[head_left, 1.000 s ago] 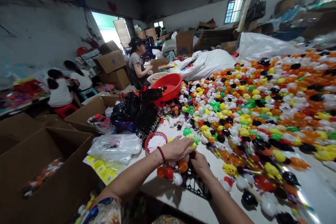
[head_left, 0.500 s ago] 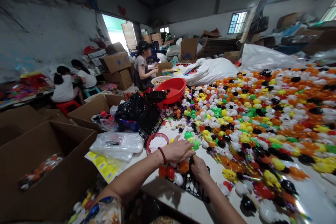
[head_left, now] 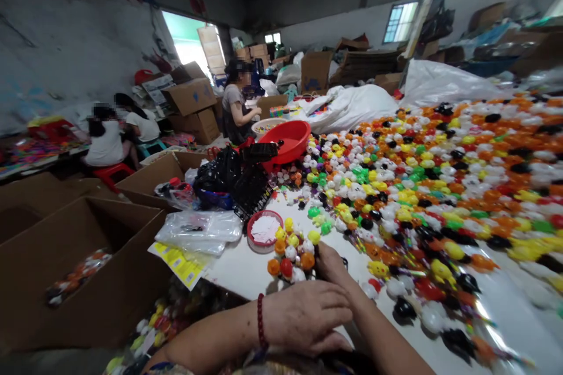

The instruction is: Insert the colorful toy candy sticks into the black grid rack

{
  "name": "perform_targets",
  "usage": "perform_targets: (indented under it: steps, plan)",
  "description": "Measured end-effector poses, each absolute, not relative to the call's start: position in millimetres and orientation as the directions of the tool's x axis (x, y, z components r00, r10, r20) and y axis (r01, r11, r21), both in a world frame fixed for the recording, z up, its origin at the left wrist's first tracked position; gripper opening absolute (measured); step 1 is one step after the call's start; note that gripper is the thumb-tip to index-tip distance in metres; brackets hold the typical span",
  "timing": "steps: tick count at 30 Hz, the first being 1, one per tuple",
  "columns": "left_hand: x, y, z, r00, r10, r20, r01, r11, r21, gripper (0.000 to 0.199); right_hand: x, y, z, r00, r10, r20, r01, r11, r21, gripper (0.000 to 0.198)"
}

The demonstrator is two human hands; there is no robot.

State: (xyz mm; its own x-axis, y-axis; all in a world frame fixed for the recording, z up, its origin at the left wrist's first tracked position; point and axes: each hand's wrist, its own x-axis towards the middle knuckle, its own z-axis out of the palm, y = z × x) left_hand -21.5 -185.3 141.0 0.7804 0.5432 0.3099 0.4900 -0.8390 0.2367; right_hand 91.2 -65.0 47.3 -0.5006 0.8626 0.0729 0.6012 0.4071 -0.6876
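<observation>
At the lower middle of the frame, a tight cluster of small, glossy, rounded plastic toys in yellow, orange, red and white point(head_left: 291, 254) sits above the white flat tabletop point(head_left: 240, 276), just beside the right hand point(head_left: 331, 265), whose fingertips are hidden, so its grip cannot be told. The left hand point(head_left: 308, 317), nearer the bottom edge, lies palm-down, its grip also unclear. The toys look light, stiff-shelled and slippery, probably best held low, beneath the smooth domes.
</observation>
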Motion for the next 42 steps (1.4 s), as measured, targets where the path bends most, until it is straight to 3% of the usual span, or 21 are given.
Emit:
perform_targets:
  steps: [4,6,11,13,18,22,29,33,36,39,42]
  plan:
    - [-9.8,-201.5,88.9,0.715,0.676,0.177,0.599,-0.723,0.344,0.021,89.2,-72.7,58.9,-0.465,0.885,0.022,0.649,0.358,-0.672,0.027]
    - [-11.0,-202.9,58.1,0.626,0.747,0.223,0.677,-0.663,0.321,0.024,97.2,-77.3,54.9,-0.419,0.908,0.022,0.657,0.319,-0.683,0.035]
    - [-20.9,-205.3,3.7,0.432,0.836,0.339,0.784,-0.534,0.317,0.04,159.2,-120.0,41.5,-0.341,0.877,0.337,0.626,0.48,-0.615,0.035]
    - [-21.9,-207.5,-4.9,0.392,0.849,0.354,0.808,-0.501,0.309,0.044,196.3,-138.2,38.6,-0.254,0.885,0.389,0.698,0.447,-0.56,0.034]
    - [-16.8,-206.9,-11.6,0.339,0.869,0.361,0.846,-0.449,0.287,0.044,257.7,-152.4,35.0,-0.131,0.914,0.383,0.884,0.283,-0.372,0.031]
    - [-15.3,-203.5,-12.1,0.319,0.87,0.375,0.847,-0.44,0.3,0.043,246.7,-144.8,35.9,-0.216,0.905,0.367,0.932,0.303,-0.197,0.031]
    - [-17.6,-208.4,-10.9,0.299,0.836,0.46,0.867,-0.44,0.236,0.037,208.2,-111.8,33.3,-0.266,0.942,0.205,0.951,0.291,-0.104,0.023]
    - [-18.4,-213.0,-15.6,0.257,0.872,0.417,0.88,-0.389,0.271,0.039,200.3,-101.2,33.8,-0.286,0.933,0.218,0.917,0.332,-0.221,0.019]
    - [-18.1,-214.8,-18.7,0.202,0.907,0.368,0.888,-0.328,0.322,0.042,189.4,-106.5,34.4,-0.245,0.936,0.254,0.806,0.342,-0.483,0.025]
    - [-17.4,-216.2,-19.3,0.173,0.903,0.394,0.894,-0.311,0.322,0.041,171.5,-120.2,31.2,-0.118,0.989,0.094,0.578,0.146,-0.803,0.03]
    - [-17.8,-217.9,-18.8,0.168,0.874,0.455,0.898,-0.326,0.296,0.038,149.4,-134.4,23.4,-0.113,0.99,-0.081,0.293,-0.045,-0.955,0.035]
